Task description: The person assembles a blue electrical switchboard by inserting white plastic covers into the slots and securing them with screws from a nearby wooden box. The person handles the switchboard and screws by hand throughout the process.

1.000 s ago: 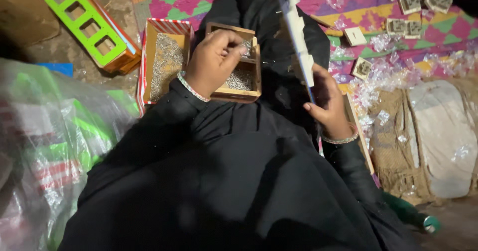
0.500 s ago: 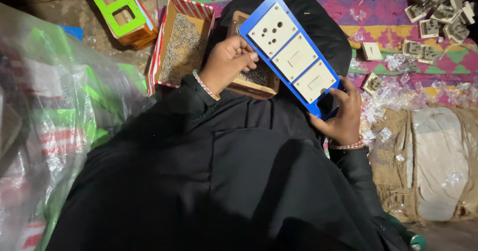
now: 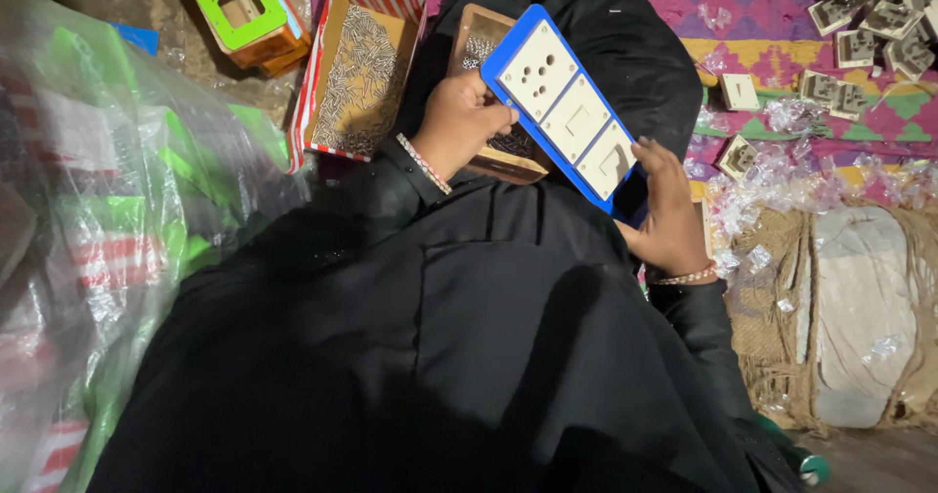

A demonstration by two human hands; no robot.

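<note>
1. Two hands on one blue switch plate, held tilted above the lap, face up toward the camera.
2. Left hand: fingers curled shut around the plate's upper left edge, beaded bracelet at the wrist.
3. Right hand: fingers closed on the plate's lower right end, thumb alongside its edge, thin bracelet at the wrist.
4. Three cream inserts set in the blue frame: a socket module with round holes at the top, two rocker switches below it.
5. Directly under the plate and the left hand, a small wooden box of tiny metal parts, partly hidden.
6. Just beside that, to the left, a red-and-white striped cardboard box full of small silvery screws or pins.
7. Farther up-left, on the bare floor, a green frame lying on an orange box.
8. Far left, a clear plastic bag with green and red-striped packs inside.
9. Upper right, on a patterned mat, loose cream switch modules and scraps of clear wrapping.
10. Lower right, a burlap sack lying open beside the knee.
</note>
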